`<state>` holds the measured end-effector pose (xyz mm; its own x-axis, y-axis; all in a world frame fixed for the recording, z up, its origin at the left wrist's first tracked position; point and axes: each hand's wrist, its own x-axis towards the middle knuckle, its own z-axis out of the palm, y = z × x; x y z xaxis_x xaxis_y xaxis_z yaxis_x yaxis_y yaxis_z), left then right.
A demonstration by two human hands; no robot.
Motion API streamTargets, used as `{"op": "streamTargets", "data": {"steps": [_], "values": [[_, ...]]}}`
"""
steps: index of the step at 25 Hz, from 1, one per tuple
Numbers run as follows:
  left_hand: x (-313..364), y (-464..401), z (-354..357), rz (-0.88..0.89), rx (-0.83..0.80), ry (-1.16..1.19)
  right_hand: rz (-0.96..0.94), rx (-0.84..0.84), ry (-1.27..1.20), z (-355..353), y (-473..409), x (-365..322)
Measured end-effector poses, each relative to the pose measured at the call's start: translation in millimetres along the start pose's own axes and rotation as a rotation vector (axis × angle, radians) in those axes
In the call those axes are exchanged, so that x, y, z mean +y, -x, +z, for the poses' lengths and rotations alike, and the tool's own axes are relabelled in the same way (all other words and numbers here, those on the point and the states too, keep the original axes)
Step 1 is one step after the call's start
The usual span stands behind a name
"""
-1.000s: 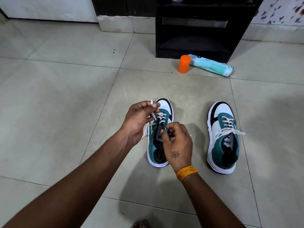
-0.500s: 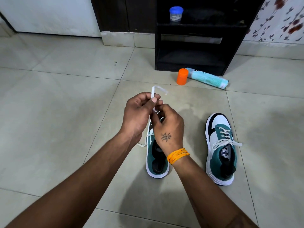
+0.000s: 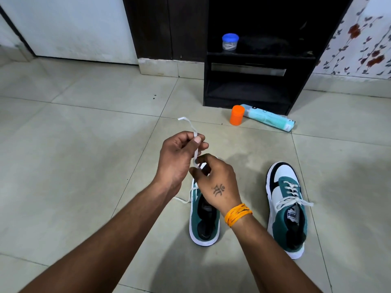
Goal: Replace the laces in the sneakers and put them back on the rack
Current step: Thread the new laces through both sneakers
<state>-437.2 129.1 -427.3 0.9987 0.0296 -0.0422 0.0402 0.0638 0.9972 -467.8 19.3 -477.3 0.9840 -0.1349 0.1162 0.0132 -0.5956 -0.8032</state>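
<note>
lace [image 3: 195, 148] drawn higher than a second ago | pinched by left hand [image 3: 179, 157] and right hand [image 3: 215, 178] | left sneaker [image 3: 204, 220] being unlaced; right sneaker [image 3: 287, 208] untouched

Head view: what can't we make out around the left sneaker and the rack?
- Left sneaker: toe and eyelets hidden behind the right hand.
- White lace: its path below the left hand is covered by both hands.
- Rack: upper shelf too dark; top cut off by the frame edge.
- Blue-lidded jar: contents too small.
</note>
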Motion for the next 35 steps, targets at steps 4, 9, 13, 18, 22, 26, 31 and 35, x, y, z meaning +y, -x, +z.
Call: {"op": "streamTargets", "data": {"steps": [4,9,13,18,22,26,31,35], "values": [[2.6,-0.4,-1.2,0.025,0.019,0.001,-0.089,0.111,-0.128,-0.5,-5.0,-15.3],[4.2,-6.4,-8.7,0.04,0.031,-0.002,0.05,-0.063,0.155,1.0,-3.3,5.3],[0.1,-2.0,-5.3,0.027,0.021,-0.051,-0.028,0.036,-0.092,-2.9,-5.3,-17.3],[-0.4,-5.6,-4.7,0.049,0.026,-0.048,0.008,0.122,-0.102,3.8,-7.0,-7.9],[-4.1,-4.3,-6.3,0.047,0.017,-0.058,0.029,0.062,-0.118,5.9,0.9,-1.8],[-10.8,-4.7,-9.7,0.064,0.022,-0.119,0.072,0.122,-0.146,1.7,10.8,6.8],[-32.0,1.7,-9.0,0.08,-0.084,-0.344,0.245,0.247,-0.138,-2.9,36.8,48.1],[-57.5,17.6,-3.4,0.232,-0.103,-0.717,0.269,0.091,-0.08,8.1,54.7,61.1]]}}
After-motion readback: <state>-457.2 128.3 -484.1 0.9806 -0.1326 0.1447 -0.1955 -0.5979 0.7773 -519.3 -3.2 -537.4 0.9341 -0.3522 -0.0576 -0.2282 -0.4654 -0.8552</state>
